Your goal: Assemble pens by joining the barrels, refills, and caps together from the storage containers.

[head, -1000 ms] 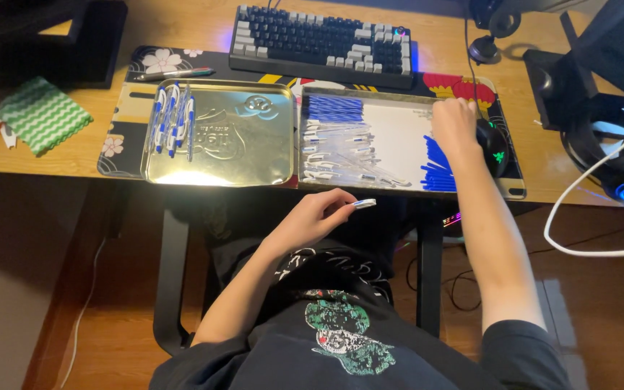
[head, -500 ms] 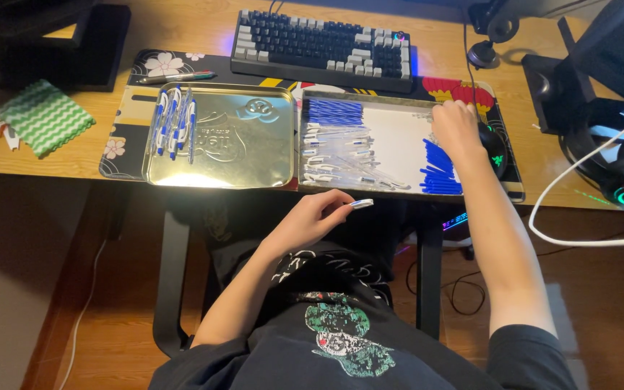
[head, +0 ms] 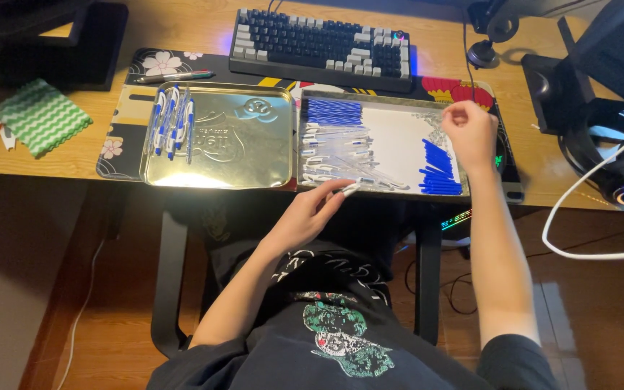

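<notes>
Pen assembly at the bench point(head: 74, 155). Left hand point(head: 305, 217) sits at the near edge of the right tray point(head: 399, 141), its grip closed on a clear pen barrel point(head: 350, 189) with the tip pointing right. Right hand point(head: 469, 130) hovers over the tray's far right, fingers pinched together; whether they hold anything I cannot tell.

Right tray holds clear barrels point(head: 334, 155) in the left half, blue caps point(head: 334, 112) at top left, blue refills point(head: 438, 167) at right. Left tray point(head: 218, 137) carries a few finished pens point(head: 171, 123) along its left side.

Judged step: fetching a blue part to fit the held barrel. Next move calls for a fine pinch on one refill, then lining it up with the barrel's open end, both hands meeting near the tray's front.
</notes>
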